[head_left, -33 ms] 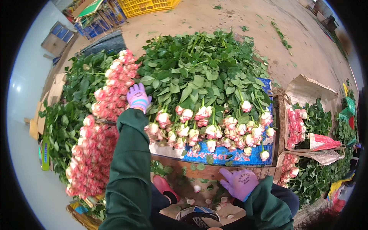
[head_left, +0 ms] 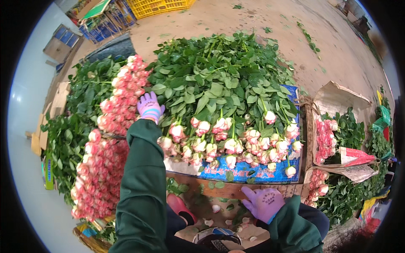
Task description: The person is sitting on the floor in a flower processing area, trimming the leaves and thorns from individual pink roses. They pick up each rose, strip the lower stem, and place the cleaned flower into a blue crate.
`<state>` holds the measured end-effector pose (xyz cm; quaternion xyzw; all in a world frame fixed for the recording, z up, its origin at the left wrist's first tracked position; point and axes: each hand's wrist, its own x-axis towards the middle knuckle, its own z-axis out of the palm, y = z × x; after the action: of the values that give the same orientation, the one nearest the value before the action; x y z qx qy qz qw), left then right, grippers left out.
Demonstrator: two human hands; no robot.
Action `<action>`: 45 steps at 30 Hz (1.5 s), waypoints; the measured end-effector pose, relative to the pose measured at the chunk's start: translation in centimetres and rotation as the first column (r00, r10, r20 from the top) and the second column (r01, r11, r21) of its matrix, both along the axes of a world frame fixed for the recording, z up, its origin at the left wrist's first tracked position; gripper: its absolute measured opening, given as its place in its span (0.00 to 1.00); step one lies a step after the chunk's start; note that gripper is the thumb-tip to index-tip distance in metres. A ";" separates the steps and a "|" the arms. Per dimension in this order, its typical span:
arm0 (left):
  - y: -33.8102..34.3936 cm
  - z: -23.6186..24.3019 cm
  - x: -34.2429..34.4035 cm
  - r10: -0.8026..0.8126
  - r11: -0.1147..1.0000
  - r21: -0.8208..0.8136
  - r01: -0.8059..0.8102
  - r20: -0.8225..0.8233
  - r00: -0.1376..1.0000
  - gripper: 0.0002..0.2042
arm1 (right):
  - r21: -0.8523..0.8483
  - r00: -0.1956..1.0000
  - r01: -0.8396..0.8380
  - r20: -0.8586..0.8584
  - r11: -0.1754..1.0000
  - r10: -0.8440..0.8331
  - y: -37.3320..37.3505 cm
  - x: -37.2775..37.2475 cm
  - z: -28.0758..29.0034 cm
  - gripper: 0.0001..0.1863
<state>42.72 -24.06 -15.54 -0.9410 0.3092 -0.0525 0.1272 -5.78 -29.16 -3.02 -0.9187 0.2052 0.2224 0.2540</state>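
My left hand point(head_left: 150, 107), in a purple glove with a dark green sleeve, reaches forward and lies palm down with fingers spread at the edge of a long stack of pink roses point(head_left: 110, 139). Right beside it is a big loose pile of pale pink-and-cream roses point(head_left: 230, 143), leafy stems pointing away and heads toward me. That pile rests on a blue sheet point(head_left: 249, 173) over a wooden table point(head_left: 236, 190). My right hand point(head_left: 263, 203), also gloved in purple, hovers low at the table's front edge, fingers apart and holding nothing.
Wrapped rose bunches in paper point(head_left: 337, 143) lie to the right among more greenery. Petals and leaves litter the floor point(head_left: 211, 211) by my feet. Yellow crates point(head_left: 162, 6) and blue crates point(head_left: 105, 25) stand at the far side of a sandy floor.
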 end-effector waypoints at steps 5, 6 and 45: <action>-3.9 -1.8 1.1 0.081 0.994 0.081 -0.070 -0.151 0.985 0.28 | -0.014 0.999 0.020 -0.048 1.000 -0.021 -1.1 -0.2 -0.2 0.23; -4.1 -2.2 0.8 0.046 0.992 0.120 -0.033 -0.105 0.993 0.24 | -0.012 0.999 0.022 -0.044 1.000 -0.023 -1.1 -0.4 -0.5 0.23; 12.9 17.9 -38.3 -0.763 0.621 -0.783 0.043 -0.592 0.259 0.34 | 0.946 0.384 -0.261 -0.082 -0.194 -0.920 1.9 -1.9 5.8 0.27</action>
<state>4.43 -11.17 2.37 -0.6617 0.5373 0.3323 -0.4039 -7.64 -27.22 2.82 -0.2785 0.1574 -0.2386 0.9169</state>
